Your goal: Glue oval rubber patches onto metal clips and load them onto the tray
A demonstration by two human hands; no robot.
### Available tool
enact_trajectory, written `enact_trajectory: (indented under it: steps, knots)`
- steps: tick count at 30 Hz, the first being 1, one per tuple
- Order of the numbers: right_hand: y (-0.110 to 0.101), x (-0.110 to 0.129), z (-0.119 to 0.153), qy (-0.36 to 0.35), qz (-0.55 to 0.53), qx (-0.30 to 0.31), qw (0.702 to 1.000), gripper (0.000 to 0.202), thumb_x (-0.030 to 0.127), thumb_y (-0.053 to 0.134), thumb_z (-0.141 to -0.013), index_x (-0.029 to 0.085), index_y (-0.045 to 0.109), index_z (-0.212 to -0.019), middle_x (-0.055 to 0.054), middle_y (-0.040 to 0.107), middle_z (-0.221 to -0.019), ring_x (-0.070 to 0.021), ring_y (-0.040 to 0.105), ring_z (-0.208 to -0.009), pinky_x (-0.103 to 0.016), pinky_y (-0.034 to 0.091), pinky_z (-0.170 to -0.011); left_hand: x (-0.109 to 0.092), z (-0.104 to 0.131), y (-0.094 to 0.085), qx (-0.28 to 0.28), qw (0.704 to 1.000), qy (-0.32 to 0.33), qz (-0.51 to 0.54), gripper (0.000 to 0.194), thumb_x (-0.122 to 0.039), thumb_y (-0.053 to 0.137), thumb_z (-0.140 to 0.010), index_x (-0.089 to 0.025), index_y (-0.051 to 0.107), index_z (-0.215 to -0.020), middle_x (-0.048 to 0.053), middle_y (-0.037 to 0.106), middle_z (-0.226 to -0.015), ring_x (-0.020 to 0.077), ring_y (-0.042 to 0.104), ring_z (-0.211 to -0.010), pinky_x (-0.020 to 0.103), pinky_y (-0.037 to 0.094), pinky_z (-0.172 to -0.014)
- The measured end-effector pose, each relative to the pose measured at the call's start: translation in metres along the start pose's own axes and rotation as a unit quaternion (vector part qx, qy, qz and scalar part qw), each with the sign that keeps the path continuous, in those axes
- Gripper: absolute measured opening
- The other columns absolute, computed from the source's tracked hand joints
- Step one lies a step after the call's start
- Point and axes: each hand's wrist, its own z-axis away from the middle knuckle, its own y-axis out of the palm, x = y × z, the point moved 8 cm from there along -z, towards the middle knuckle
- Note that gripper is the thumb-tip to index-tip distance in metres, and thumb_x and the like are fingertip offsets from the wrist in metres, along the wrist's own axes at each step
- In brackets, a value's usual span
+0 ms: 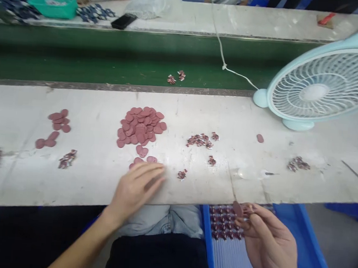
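Note:
My left hand (136, 188) rests low over the near part of the white table (95, 177), fingers stretched out, with nothing visible in them. Its fingertips are close to a few maroon oval discs (151, 159), some partly hidden by the hand. Beyond it lies a heap of the same discs (140, 127). My right hand (269, 240) is closed at the table's front edge, pinching a maroon oval disc (238, 209) with a small brownish piece (247, 210) against it. Below that hand, a blue tray (302, 226) holds rows of small maroon pieces (224, 222).
Small patterned pieces (199, 140) lie in clusters on the table, more (298, 163) to the right. A light blue fan (315, 93) stands at the right, its white cord (221, 50) crossing the green channel (109, 68). Across it are a teal basket (54, 6), phone (123, 21) and other people.

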Motion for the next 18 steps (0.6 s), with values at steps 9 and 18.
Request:
enact_trajectory:
  steps: [9, 18]
  knots:
    - [-0.21, 0.005, -0.007, -0.075, 0.208, -0.252, 0.942, 0.031, 0.038, 0.077, -0.078, 0.019, 0.066, -0.1, -0.003, 0.07, -0.095, -0.0159, 0.069, -0.085, -0.029, 0.062, -0.07, 0.012, -0.037, 0.005, 0.1, 0.979, 0.078, -0.161, 0.029, -0.043, 0.054, -0.094, -0.025, 0.072, -0.107, 0.001, 0.075, -0.102, 0.0256, 0.061, -0.095, 0.042, 0.046, -0.092]
    - [-0.285, -0.102, -0.058, 0.107, 0.467, -0.22, 0.85, 0.032, 0.036, 0.063, -0.094, 0.017, 0.062, -0.119, -0.008, 0.064, -0.12, -0.0204, 0.065, -0.102, -0.041, 0.057, -0.087, 0.018, -0.03, -0.008, 0.01, 0.989, -0.131, 0.07, 0.021, -0.041, 0.073, -0.08, -0.023, 0.071, -0.091, -0.003, 0.075, -0.1, 0.0201, 0.07, -0.091, 0.035, 0.054, -0.085]
